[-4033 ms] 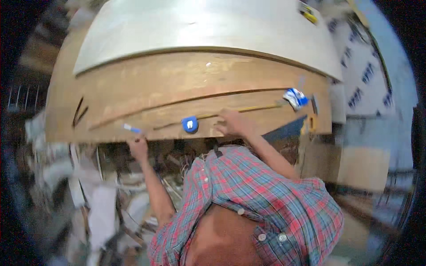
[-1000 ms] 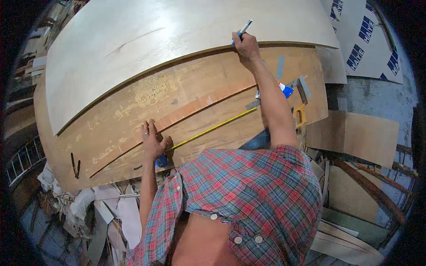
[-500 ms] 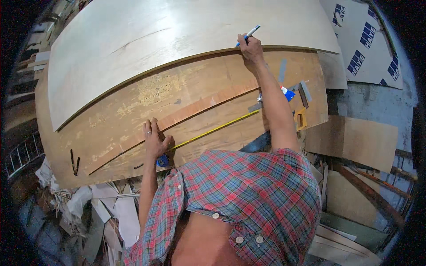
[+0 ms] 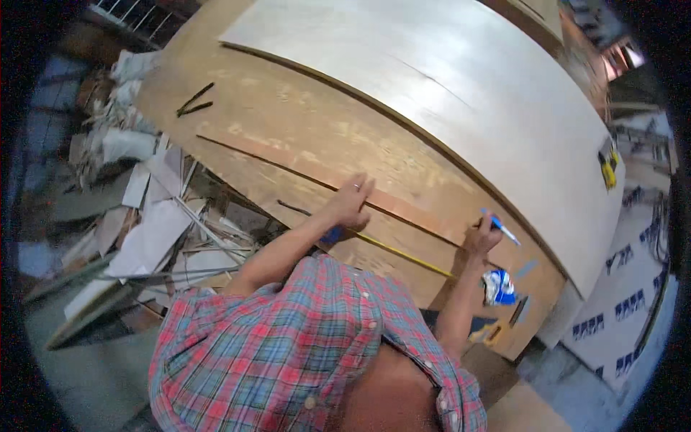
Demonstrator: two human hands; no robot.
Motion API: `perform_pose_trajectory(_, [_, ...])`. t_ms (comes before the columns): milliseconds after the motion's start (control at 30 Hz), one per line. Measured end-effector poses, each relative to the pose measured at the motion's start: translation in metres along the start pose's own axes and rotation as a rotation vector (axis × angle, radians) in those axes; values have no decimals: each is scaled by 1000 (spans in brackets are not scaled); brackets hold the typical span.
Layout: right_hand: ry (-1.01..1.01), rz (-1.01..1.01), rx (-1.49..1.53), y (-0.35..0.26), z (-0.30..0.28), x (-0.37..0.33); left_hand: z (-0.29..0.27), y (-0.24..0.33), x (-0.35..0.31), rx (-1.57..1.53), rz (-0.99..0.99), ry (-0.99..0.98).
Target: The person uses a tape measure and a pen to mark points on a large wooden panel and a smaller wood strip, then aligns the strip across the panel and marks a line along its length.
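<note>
My left hand (image 4: pixel 350 204) is closed over the long thin wooden strip (image 4: pixel 407 210), fingertips across its far edge. The strip lies on the plywood sheet (image 4: pixel 288 101). Just below that hand, partly hidden by it, is a blue tape measure (image 4: pixel 332 234). Its yellow blade (image 4: pixel 403 252) stretches right along the plywood, ending near my right forearm. My right hand (image 4: pixel 481 239) grips a white and blue marker pen (image 4: pixel 506 232) near the right end of the strip, close to the edge of the pale panel (image 4: pixel 504 108).
Near my right forearm lie a blue and white packet (image 4: pixel 498 288), a square (image 4: pixel 518 311) and a yellow-handled saw (image 4: pixel 486 334). A black V-shaped tool (image 4: pixel 194 102) sits at far left. A yellow tool (image 4: pixel 609 167) rests on the pale panel. Offcuts (image 4: pixel 155 230) pile up at left.
The view has turned. My right hand, with the pen, has come back from the pale panel's edge to near the strip's right end. My left hand's spread fingers have closed on the strip.
</note>
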State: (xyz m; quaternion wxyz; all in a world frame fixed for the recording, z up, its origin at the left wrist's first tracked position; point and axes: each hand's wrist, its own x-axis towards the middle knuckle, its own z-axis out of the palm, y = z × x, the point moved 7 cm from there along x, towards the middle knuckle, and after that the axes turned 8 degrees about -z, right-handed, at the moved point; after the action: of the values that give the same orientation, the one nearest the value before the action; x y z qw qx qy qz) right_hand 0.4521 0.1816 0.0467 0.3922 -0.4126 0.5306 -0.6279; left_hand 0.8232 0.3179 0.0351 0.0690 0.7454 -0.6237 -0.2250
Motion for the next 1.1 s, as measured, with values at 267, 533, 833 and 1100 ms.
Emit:
perform_pose_trajectory(267, [-674, -112, -151, 10, 235, -64, -71, -88, 20, -248, 61, 185])
perform_pose_trajectory(533, [-892, -389, -259, -7, 467, -54, -154, -320, 79, 10, -516, 189])
perform_pose_trajectory(833, [-1091, -375, -365, 46, 571, -36, -142, -350, 134, 164, -748, 510])
perform_pose_trajectory(1100, [-1185, 39, -229, 68, 576, -43, -129, -360, 140, 208, -761, 548])
